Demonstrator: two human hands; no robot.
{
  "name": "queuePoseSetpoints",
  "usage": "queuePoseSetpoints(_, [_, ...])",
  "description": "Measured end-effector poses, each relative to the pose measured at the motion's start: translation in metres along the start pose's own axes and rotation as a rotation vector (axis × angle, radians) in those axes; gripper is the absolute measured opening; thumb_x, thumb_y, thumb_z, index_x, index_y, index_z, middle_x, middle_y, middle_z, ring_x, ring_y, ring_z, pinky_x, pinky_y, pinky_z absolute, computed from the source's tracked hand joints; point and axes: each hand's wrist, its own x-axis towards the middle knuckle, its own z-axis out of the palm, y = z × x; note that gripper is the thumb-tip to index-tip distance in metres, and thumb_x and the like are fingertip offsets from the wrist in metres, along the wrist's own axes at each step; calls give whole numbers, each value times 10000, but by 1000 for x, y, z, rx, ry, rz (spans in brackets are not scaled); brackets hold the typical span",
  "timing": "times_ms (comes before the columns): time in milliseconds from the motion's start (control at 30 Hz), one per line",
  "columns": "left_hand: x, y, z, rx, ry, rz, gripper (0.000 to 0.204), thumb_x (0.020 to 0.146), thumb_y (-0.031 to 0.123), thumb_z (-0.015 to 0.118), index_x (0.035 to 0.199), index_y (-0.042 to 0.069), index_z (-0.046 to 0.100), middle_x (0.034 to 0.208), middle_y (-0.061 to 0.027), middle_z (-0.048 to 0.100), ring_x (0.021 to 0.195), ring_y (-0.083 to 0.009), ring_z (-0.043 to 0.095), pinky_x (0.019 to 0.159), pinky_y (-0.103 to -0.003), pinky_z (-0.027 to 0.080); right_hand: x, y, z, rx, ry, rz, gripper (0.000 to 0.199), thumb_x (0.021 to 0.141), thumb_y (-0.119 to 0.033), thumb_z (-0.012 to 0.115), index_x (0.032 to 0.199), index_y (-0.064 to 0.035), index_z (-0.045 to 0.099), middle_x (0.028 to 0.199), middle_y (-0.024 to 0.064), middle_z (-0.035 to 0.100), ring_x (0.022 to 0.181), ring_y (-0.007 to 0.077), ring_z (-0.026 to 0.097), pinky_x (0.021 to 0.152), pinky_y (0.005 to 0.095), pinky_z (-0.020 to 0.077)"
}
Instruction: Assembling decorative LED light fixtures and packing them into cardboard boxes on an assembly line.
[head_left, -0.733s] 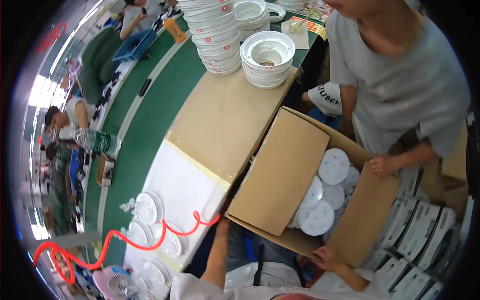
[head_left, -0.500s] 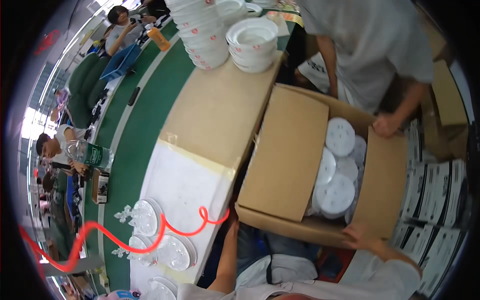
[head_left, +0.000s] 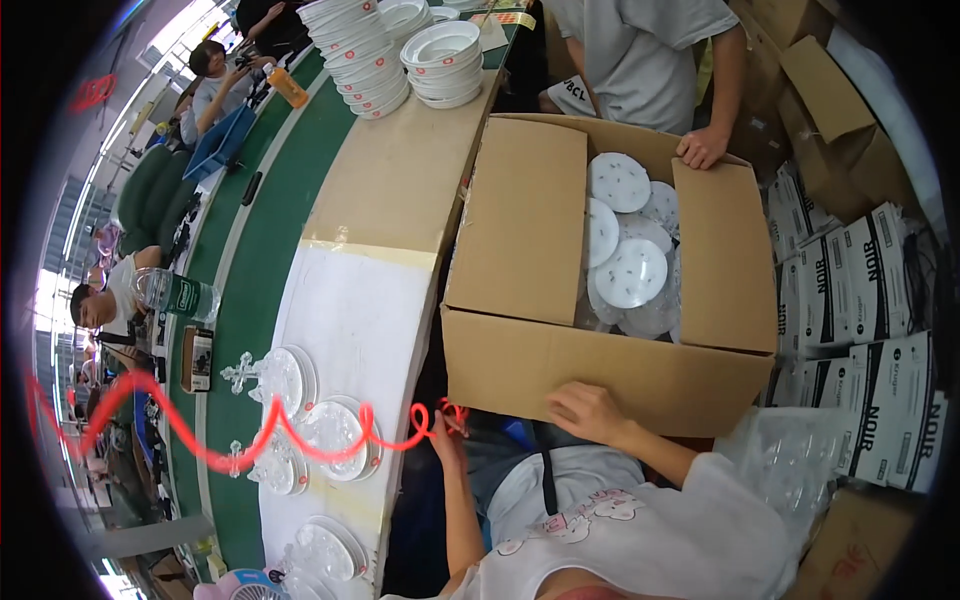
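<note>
A large cardboard box (head_left: 600,365) sits in front of me, its left and right flaps folded partly inward. Between the flaps show several round white discs with small holes (head_left: 630,272), some in clear plastic. My right hand (head_left: 588,412) lies against the box's near wall, fingers a little bent and holding nothing. Low at the table's edge, left of the box, my left hand (head_left: 449,432) is curled at the end of a red coiled hose (head_left: 340,440); what it grips is hidden. Across from me, a co-worker's hand (head_left: 703,147) rests on the box's far right edge.
To the left, a white-topped table (head_left: 350,300) carries clear ornamental pieces on round bases (head_left: 340,440). Farther back stand stacks of white rings (head_left: 442,65). A green conveyor belt (head_left: 265,270) runs beyond. Printed cartons (head_left: 880,400) and a clear plastic bag (head_left: 790,450) are at right.
The view has shifted, and the box now appears higher and further left. My right hand has moved left along the near wall from the right corner. The co-worker's hand stays on the far edge.
</note>
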Motion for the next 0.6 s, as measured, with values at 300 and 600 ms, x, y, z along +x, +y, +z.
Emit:
queuePoseSetpoints(300, [2, -20, -7, 202, -28, 26, 256, 868, 284, 481, 930, 36, 498, 803, -72, 570, 660, -157, 546, 603, -266, 453, 80, 33, -48, -123, 198, 333, 334, 758, -167, 575, 1054, -48, 475, 914, 147, 543, 789, 264, 554, 652, 357, 438])
queuePoseSetpoints(600, [-56, 15, 30, 905, -399, 54, 373, 771, 196, 608, 1072, -9, 525, 936, -168, 602, 908, -226, 585, 779, -315, 443, 111, 68, -52, 662, 238, 604, 510, 763, -89, 588, 1187, -84, 304, 870, 72, 543, 754, 143, 523, 652, 244, 426])
